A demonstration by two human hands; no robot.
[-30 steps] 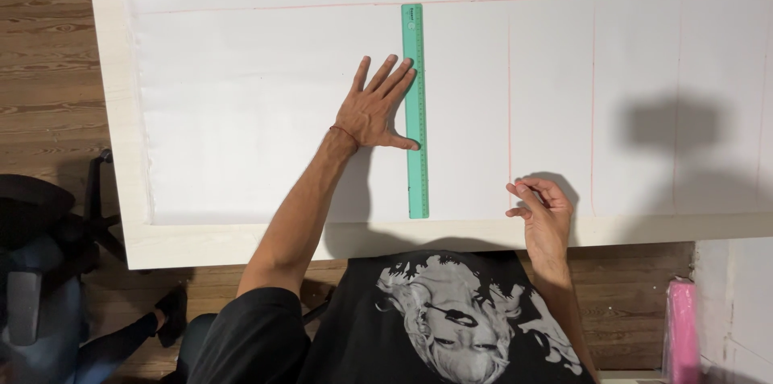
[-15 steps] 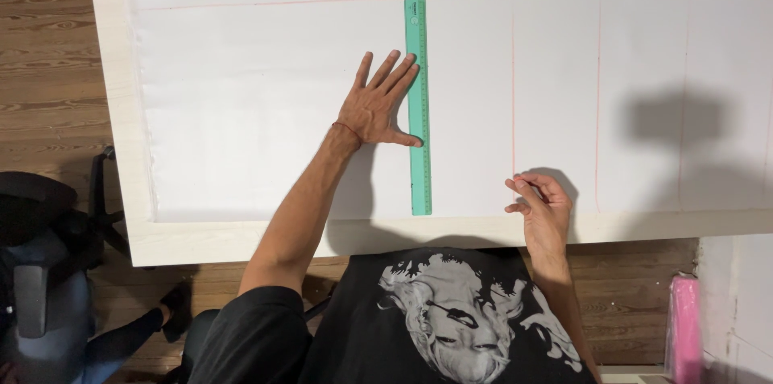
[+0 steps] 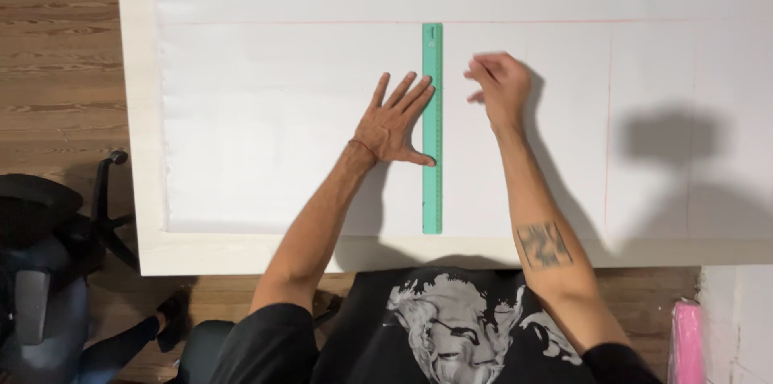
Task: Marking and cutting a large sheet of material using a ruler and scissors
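Note:
A long green ruler (image 3: 432, 191) lies straight up and down on a large white paper sheet (image 3: 266, 118) marked with faint red lines. My left hand (image 3: 393, 122) lies flat on the paper just left of the ruler, fingers spread, with thumb and fingertips against its edge. My right hand (image 3: 499, 82) hovers to the right of the ruler's upper part. It is blurred, with the fingers bunched as in a pen grip. The thin pen it carried in the earlier frames is lost in the blur.
The paper covers a white table (image 3: 141, 191) over a wooden floor (image 3: 56, 46). A dark office chair (image 3: 48, 255) stands at the lower left. A pink object (image 3: 686, 344) is at the lower right. More red-lined paper stretches to the right.
My right hand has moved from the table's near edge up to beside the top of the ruler. My left hand and the ruler have stayed put.

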